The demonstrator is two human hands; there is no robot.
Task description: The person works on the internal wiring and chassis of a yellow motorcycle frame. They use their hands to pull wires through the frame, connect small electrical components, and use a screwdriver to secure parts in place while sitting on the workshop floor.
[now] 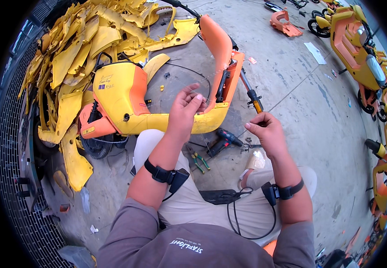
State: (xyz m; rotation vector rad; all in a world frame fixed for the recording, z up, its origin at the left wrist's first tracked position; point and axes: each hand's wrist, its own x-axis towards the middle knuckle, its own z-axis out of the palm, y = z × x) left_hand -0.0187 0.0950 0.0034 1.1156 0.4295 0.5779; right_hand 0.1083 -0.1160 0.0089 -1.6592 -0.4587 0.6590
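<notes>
The yellow-and-orange plastic-panelled scooter body [157, 123] stands on the grey concrete floor [309, 116] directly in front of the seated person, its rear section at left and its upright orange front section at right. The left hand [187, 106] is raised in front of the low yellow footboard, fingers curled toward the thumb; its grasp cannot be determined. The right hand [267, 130] is positioned right of the footboard, thumb and index fingertip close together; any small item between them cannot be confirmed. A black-and-blue cordless drill [223, 142] and green-handled pliers [198, 161] lie below the footboard.
</notes>
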